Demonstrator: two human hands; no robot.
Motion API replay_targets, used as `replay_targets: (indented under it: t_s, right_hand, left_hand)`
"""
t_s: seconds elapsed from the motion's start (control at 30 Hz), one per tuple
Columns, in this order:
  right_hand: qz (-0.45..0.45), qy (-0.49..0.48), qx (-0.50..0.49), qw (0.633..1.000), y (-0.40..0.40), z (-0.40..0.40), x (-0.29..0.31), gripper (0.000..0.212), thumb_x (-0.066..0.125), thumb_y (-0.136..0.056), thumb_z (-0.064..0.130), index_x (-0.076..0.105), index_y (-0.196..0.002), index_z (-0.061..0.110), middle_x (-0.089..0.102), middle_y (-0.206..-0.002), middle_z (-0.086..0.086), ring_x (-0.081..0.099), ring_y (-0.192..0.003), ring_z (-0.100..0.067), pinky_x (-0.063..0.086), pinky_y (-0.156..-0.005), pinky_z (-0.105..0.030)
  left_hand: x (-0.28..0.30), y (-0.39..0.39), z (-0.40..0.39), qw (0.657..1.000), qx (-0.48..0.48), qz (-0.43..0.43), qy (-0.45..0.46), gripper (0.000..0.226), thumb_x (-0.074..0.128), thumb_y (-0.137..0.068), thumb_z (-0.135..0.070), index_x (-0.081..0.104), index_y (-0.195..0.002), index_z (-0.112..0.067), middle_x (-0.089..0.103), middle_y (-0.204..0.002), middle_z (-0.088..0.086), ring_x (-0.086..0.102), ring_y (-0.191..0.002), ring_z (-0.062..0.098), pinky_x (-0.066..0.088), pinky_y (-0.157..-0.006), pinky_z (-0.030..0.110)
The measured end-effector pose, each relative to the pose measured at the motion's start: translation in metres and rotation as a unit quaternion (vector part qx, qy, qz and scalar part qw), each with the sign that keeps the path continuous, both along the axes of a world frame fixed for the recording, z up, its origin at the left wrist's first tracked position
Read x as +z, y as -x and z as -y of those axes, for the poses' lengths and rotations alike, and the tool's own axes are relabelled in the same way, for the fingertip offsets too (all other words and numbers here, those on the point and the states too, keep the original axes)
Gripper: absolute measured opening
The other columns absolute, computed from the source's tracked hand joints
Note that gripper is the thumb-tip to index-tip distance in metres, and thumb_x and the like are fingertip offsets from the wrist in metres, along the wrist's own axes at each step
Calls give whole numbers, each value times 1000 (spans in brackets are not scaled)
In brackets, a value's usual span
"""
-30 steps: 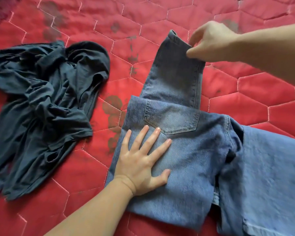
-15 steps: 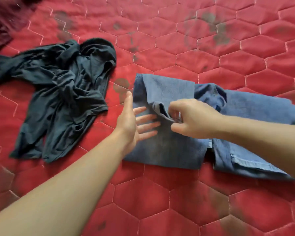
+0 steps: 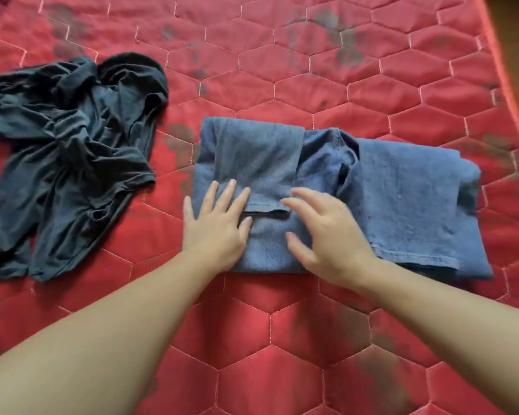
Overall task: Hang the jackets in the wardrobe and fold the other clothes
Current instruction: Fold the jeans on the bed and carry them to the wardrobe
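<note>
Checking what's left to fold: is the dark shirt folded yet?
No, the dark shirt lies crumpled on the red quilt, apart from the jeans and both hands.

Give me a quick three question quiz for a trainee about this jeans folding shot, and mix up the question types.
1. True or false: the left hand lies with straight fingers on the folded jeans.
2. The dark crumpled garment is: A) on the jeans, B) to their left on the red quilt, apart from them, C) in the right hand.
3. Fill in: the right hand holds ____.

Key: 1 true; 2 B; 3 nothing.
</note>
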State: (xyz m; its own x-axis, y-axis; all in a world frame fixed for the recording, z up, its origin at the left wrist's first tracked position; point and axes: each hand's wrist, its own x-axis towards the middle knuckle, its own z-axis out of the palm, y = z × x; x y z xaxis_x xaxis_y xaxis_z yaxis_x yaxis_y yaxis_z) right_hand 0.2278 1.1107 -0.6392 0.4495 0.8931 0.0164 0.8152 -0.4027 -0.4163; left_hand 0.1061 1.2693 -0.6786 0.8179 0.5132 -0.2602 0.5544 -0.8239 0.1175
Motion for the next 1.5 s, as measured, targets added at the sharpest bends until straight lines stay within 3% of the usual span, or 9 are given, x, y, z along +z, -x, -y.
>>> replay_targets:
  t_s: [0.23, 0.57, 0.7, 0.9, 0.97, 1.03, 1.17, 1.37, 1.5]
  right_hand:
    - [57, 298, -86, 949, -66, 104, -20, 64, 18, -95, 60, 9, -153, 36, 7, -163, 0, 6, -149, -17, 6, -119, -45]
    - [-90, 157, -461, 869, -103, 168, -22, 92, 64, -75, 65, 27, -147, 22, 33, -150, -9, 32, -137, -29, 30, -107, -49]
    - [-215, 4, -544, 811, -110, 160, -23, 59, 78, -68, 48, 55, -113, 17, 62, -111, -5, 58, -108, -28, 44, -86, -34]
    - [-482, -19, -552, 680, -135, 141, 0, 32, 80, -73, 16, 69, -101, 7, 71, -87, -3, 65, -75, -16, 49, -63, -27]
    - [-464, 7, -533, 707, -134, 130, 16, 22, 76, -73, 13, 70, -93, 6, 68, -78, 1, 64, -71, -16, 45, -58, -25]
    - [-376, 15, -492, 785, -126, 111, 37, 6, 70, -74, 14, 68, -76, 8, 68, -71, 4, 66, -75, -20, 45, -57, -27]
    - [-283, 24, -372, 884, -88, 49, 83, 21, 67, -76, 20, 61, -93, 8, 69, -76, 0, 66, -79, -28, 47, -62, -33]
    - [-265, 104, -186, 941, -14, -48, 110, 90, 61, -77, 29, 6, -149, 27, 65, -106, -4, 63, -99, -29, 50, -76, -39]
    - [-374, 17, -107, 921, 25, -90, 102, 56, 60, -80, 31, 43, -133, 27, 60, -77, 7, 59, -74, -13, 50, -72, -36]
  left_hand:
    - [19, -32, 20, 998, -25, -41, -34, 69, 23, -95, -57, 30, -146, -11, 3, -163, 9, -9, -149, 24, -12, -114, 55]
    - [17, -105, 136, 988, -108, -53, 95, 73, 22, -90, -71, -11, -149, -44, -17, -162, -2, -21, -146, 28, -16, -114, 55]
    - [6, -107, 140, 988, -92, -100, 69, 73, 19, -90, -67, -14, -150, -41, -17, -162, -2, -25, -145, 27, -23, -110, 56]
    - [40, -132, 123, 984, 28, -31, 174, 64, 52, -83, -51, 30, -142, -43, 20, -154, -8, 12, -144, 17, 2, -115, 50]
    - [55, -140, 122, 984, 58, 76, 152, 50, 54, -83, -48, 43, -132, -40, 34, -135, -14, 29, -129, 9, 15, -107, 41]
    - [73, -149, 121, 938, 104, 114, 312, 42, 56, -87, -48, 48, -128, -39, 42, -126, -14, 42, -114, 6, 29, -99, 34]
    - [110, -150, 101, 675, 268, 114, 677, 36, 55, -83, -66, 57, -111, -44, 59, -116, -17, 62, -98, 7, 52, -84, 36]
    - [123, -84, 15, 580, 301, 164, 738, 43, 68, -73, -56, 74, -100, -23, 66, -86, 3, 66, -79, 17, 51, -64, 26]
    - [105, -43, -37, 535, 403, 187, 719, 32, 61, -82, -36, 67, -59, -15, 61, -54, 5, 62, -48, 17, 47, -44, 19]
